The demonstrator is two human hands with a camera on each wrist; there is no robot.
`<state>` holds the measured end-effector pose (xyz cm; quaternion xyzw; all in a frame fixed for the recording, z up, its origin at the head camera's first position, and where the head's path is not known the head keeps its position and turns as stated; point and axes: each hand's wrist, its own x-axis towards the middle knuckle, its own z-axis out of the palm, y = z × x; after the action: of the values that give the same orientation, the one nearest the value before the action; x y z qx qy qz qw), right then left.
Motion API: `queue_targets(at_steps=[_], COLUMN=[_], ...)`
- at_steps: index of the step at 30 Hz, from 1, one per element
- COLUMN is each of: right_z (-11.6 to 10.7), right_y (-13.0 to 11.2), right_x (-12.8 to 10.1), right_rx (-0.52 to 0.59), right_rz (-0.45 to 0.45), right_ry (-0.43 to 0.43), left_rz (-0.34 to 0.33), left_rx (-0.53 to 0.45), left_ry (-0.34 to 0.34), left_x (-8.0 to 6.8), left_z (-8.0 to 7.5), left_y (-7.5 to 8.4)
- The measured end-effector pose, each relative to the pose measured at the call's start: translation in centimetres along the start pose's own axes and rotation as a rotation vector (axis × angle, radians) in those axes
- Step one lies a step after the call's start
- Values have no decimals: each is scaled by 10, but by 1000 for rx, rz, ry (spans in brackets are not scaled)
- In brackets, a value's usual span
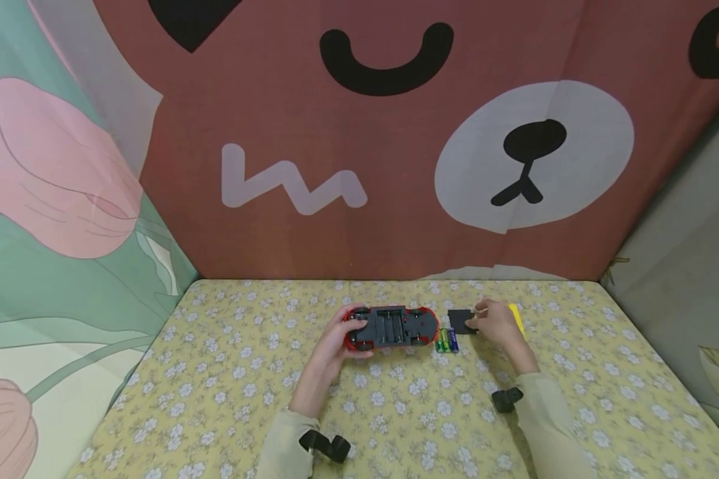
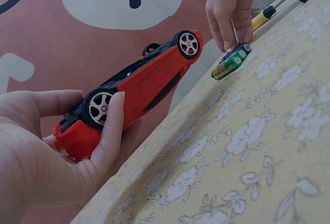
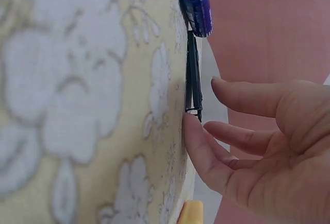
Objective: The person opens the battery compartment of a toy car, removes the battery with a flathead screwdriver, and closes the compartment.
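A red toy car [image 1: 391, 327] is held upside down in my left hand [image 1: 334, 342], fingers and thumb wrapped round one end by the wheels. Its dark underside faces up in the head view, with a bare battery compartment [image 1: 391, 326] in the middle. Near my right hand [image 1: 496, 322] a flat black cover [image 1: 460, 321] lies on the table. In the right wrist view a fingertip touches the end of the cover [image 3: 194, 74], while the thumb stands apart from it. Green and blue batteries [image 2: 232, 62] lie side by side between the car and the cover.
A screwdriver with a yellow handle [image 2: 262, 19] lies beyond my right hand, partly hidden by it in the head view. The table wears a yellow flowered cloth [image 1: 395, 412]. A brown printed curtain [image 1: 287, 239] hangs along its back edge.
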<state>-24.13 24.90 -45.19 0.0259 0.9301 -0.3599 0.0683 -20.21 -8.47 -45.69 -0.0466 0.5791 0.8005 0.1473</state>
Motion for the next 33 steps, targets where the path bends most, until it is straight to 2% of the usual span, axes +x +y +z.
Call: queue_targets(at_steps=[5, 20, 33], right_z=[0, 1, -2], right_y=[2, 5, 4], right_x=[1, 1, 3], right_rx=[27, 20, 20], right_rz=[0, -15, 10], right_ry=[-9, 10, 22], left_rz=[1, 9, 10], left_rx=[-4, -18, -12], left_ry=[-1, -8, -14], left_x=[0, 0, 1], left_z=[0, 1, 1], left_y=[0, 0, -1])
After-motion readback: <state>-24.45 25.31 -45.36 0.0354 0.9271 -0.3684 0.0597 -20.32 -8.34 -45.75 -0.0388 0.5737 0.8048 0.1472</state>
